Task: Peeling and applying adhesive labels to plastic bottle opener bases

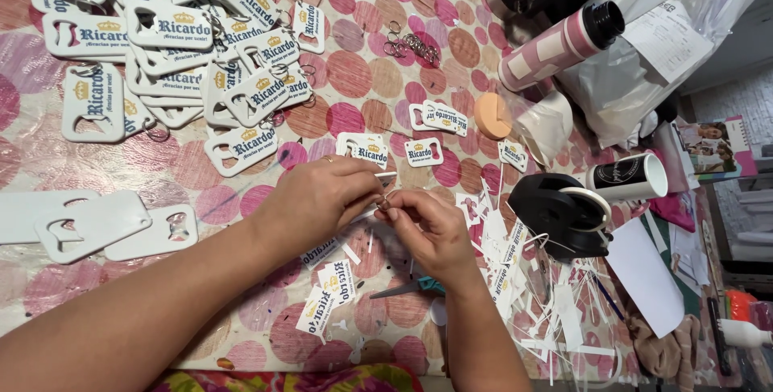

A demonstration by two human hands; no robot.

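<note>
My left hand (322, 195) and my right hand (431, 227) meet at the middle of the table, fingertips together. Between them they pinch a small white plastic tag and a thin metal ring (386, 196); which hand holds which I cannot tell. A ring sits on a finger of my left hand. Under and beside the hands lie small printed white labels (332, 289) and a few finished small tags (423, 153). A pile of white bottle-opener keychains (181, 62) with blue and gold print covers the upper left.
Blank white openers (93, 227) lie at the left edge. Loose metal rings (411, 43) sit at the top centre. A black tape dispenser (560, 211), paper scraps (555, 311), a black-and-white cup (628, 177), a pink tumbler (560, 44), an orange sponge (492, 116) and scissors (407, 287) stand to the right.
</note>
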